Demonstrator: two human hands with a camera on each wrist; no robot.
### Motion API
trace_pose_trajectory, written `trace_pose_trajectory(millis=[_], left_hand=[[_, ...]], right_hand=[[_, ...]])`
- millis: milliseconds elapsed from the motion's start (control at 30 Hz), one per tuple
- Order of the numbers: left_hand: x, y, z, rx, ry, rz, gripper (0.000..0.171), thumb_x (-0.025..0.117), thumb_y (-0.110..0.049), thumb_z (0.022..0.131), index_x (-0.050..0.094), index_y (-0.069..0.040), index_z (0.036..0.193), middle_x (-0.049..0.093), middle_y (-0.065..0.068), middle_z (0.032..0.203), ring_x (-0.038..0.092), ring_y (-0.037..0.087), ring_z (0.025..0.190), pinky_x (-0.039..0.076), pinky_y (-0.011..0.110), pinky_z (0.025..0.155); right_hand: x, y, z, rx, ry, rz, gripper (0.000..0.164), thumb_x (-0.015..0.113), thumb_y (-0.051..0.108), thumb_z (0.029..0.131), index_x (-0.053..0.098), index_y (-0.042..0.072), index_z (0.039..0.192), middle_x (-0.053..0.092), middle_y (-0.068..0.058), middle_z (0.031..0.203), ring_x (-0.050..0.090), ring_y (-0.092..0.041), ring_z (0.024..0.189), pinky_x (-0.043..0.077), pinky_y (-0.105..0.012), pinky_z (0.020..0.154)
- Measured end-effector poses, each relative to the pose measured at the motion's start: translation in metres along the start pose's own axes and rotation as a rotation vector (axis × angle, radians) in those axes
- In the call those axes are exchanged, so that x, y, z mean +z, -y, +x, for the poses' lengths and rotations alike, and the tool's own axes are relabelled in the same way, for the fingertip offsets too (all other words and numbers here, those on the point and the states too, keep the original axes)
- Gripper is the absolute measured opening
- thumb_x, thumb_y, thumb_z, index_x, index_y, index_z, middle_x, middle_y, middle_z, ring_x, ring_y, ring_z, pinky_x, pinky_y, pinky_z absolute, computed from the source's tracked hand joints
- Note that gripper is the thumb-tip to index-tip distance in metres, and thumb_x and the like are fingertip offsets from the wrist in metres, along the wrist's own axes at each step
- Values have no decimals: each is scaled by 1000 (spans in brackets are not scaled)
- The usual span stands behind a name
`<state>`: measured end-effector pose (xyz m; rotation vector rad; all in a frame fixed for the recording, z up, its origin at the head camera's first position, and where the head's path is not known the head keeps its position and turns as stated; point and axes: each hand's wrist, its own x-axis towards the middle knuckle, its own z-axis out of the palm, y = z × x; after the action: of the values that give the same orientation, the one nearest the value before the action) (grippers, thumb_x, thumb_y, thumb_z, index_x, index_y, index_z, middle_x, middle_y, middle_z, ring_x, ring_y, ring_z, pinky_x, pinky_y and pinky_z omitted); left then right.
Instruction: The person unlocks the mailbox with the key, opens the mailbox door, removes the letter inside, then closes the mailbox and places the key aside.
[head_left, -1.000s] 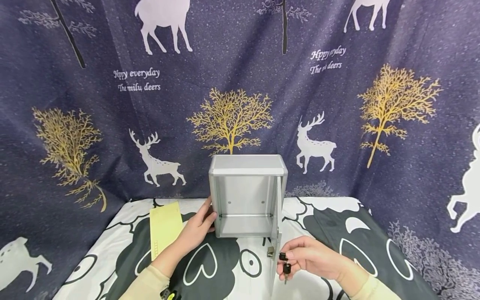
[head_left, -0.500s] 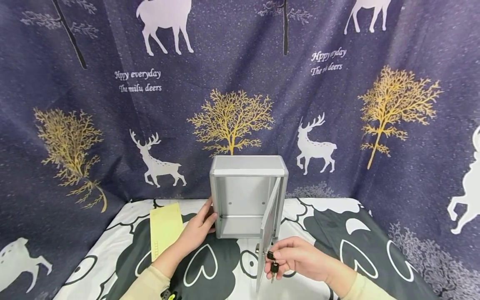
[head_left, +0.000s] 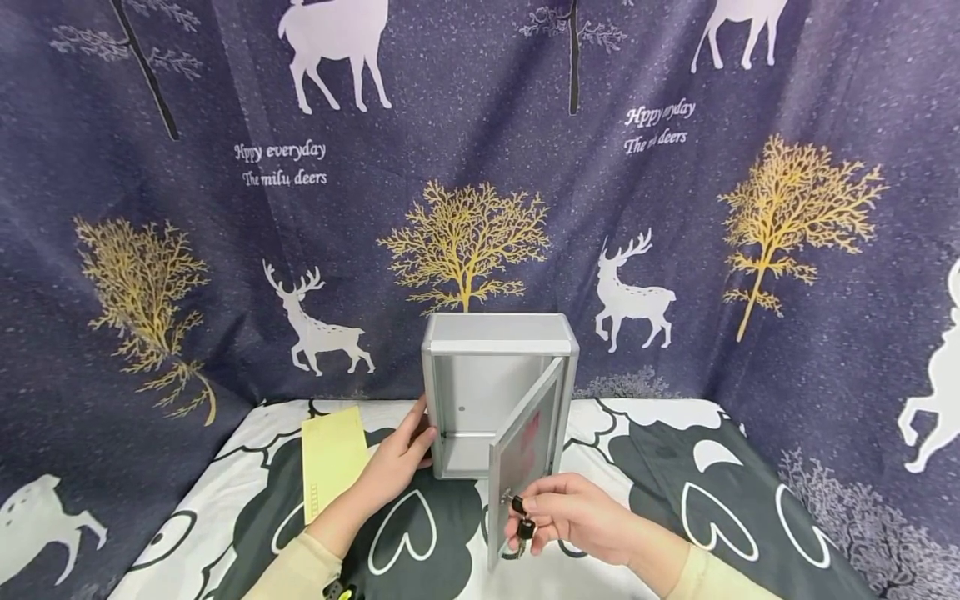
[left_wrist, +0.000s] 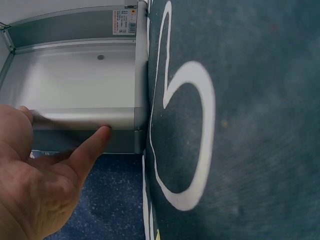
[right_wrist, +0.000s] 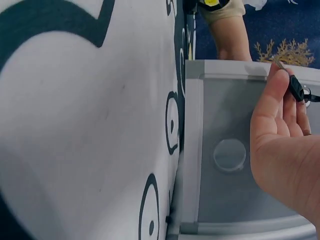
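Note:
A silver-grey metal box [head_left: 497, 327] stands upright on the patterned cloth, its front uncovered. Hinged on the right, its door [head_left: 516, 458] hangs partly ajar toward the viewer. My left hand [head_left: 393, 467] rests on the box's left wall; in the left wrist view its thumb [left_wrist: 95, 145] touches the front edge. My right hand [head_left: 573, 510] pinches a black-headed key [head_left: 518, 504] by the door's free edge. A second black-headed key [head_left: 527, 529] dangles below it. In the right wrist view the key's blade lies by the door frame [right_wrist: 235, 69]; whether it sits in a lock I cannot tell.
A yellow envelope [head_left: 330, 458] lies flat on the cloth [head_left: 675, 467], left of the box. Behind the box hangs a dark blue curtain [head_left: 480, 125] printed with deer and trees. A printed label [left_wrist: 124, 22] is stuck inside the box.
My right hand has moved left with the keys, and the door has swung left, partway toward the box's front. The left hand keeps its place on the box's side.

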<state>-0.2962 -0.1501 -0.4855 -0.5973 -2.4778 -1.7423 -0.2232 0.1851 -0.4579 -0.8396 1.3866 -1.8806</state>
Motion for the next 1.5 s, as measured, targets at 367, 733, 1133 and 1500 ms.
trace_pose_trajectory(millis=[367,733,1133,1500], left_hand=[[0,0,0,7,15,33,70,53,-30,121,18,-22,181,54,27,162,60,45,143,65,43,97],[0,2,0,15,4,34,69,52,-34,121,19,-26,181,57,22,160,63,41,141,65,39,97],[1,2,1,17,0,13,68,53,-33,121,21,-30,181,60,18,158,65,38,139,66,39,96],[1,1,2,5,-10,15,67,54,-29,121,23,-27,181,60,20,158,67,39,137,66,37,95]], right_hand=[[10,-5,15,12,-109,-30,22,55,10,115,75,1,119,81,-12,114,80,-18,101,65,-28,80],[16,-5,31,38,-177,-22,19,61,13,113,75,1,118,81,-10,112,79,-16,98,63,-27,77],[21,-9,49,42,-280,-37,17,66,15,112,73,0,116,81,-14,111,80,-20,99,64,-28,76],[26,-10,66,41,-363,-38,28,70,18,111,71,-7,122,81,-15,111,80,-19,95,64,-27,74]])
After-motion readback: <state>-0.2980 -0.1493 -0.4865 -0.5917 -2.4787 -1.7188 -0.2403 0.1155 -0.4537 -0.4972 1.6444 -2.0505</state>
